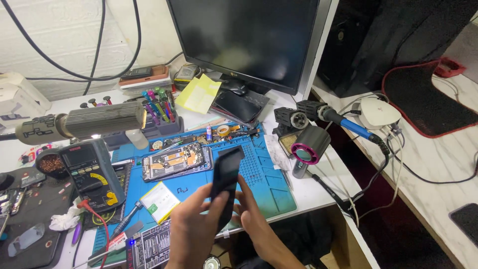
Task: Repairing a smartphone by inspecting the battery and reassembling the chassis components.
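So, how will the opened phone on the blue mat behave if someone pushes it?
The opened phone lies flat, so it would probably slide, not roll. Its exposed inner parts look fragile. The blue mat may grip it somewhat.

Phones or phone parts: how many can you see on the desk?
3: a black panel held in both hands, an opened phone on the blue mat, a dark phone under the monitor. Others may be hidden.

Light: bright, even, from overhead | Glare: pale sheen on the dark monitor (pixel 249 35), white wall washed out | Shadows: soft, short under the hands | Blur: slight on the near hands | Edges: wide-angle bowing
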